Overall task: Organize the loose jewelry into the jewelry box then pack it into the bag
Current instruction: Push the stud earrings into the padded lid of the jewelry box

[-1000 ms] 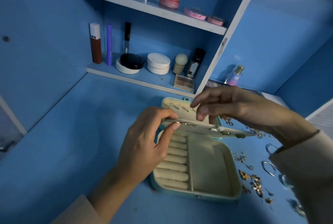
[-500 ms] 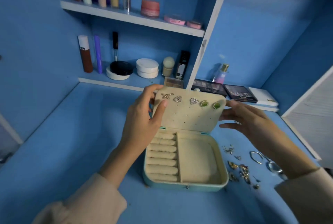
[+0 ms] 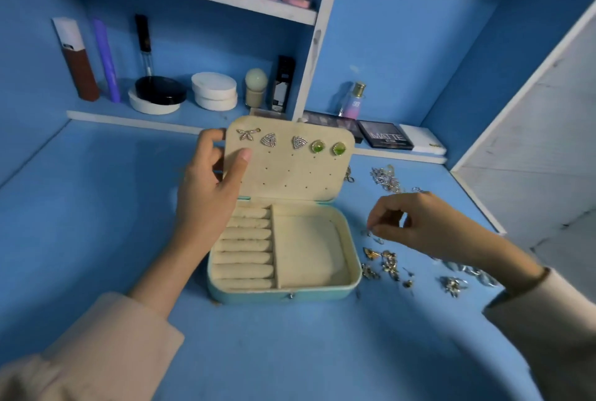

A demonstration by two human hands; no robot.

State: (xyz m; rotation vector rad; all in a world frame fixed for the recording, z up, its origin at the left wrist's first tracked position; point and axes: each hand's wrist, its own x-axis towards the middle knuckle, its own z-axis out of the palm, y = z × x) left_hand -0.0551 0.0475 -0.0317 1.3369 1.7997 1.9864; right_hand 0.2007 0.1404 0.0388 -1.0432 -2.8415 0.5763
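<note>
The jewelry box (image 3: 283, 294) lay open between the two hands. The left hand (image 3: 209, 187) held the near edge of its raised lid (image 3: 290, 174), with the thumb on the inner face, where five earrings (image 3: 298, 143) sat in a row. The right hand (image 3: 429, 226) had its fingers curled and the tips close together, low over the loose jewelry (image 3: 387, 263). Whether it pinched a piece, I could not tell.

On the far lower shelf (image 3: 129, 119) stand a brown tube (image 3: 77, 65), a purple tube (image 3: 106, 60), a black compact (image 3: 160, 89) and white compacts (image 3: 214, 90); to the right, a perfume bottle (image 3: 353, 100) stands behind a MATTE palette (image 3: 385, 139).
</note>
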